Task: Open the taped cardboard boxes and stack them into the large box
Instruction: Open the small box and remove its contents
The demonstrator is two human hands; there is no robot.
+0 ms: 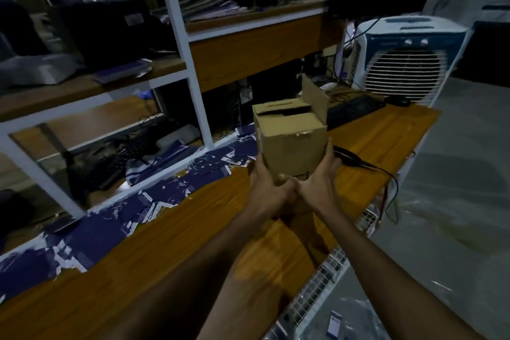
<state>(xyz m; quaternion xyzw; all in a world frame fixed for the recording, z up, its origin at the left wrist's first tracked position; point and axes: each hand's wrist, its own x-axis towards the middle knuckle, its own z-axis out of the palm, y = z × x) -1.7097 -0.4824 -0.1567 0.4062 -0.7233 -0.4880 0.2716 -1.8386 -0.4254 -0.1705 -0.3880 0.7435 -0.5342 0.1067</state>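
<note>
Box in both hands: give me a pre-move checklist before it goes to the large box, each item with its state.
1. Left hand grips the box: ok.
2. Right hand grips it on the other side: ok.
3. Top opened: ok, one flap stands up.
4. Box level: not ok, it tilts.
5. Large box located: cannot tell, none in view.
6. Cable on the table clear of the box: cannot tell.

We note: box [292, 143], matt brown cardboard; beneath it, table [193, 243], glossy orange wood grain; left of box, tags [165, 193], dark blue paper; behind, cooler [403, 61], smooth plastic.
</note>
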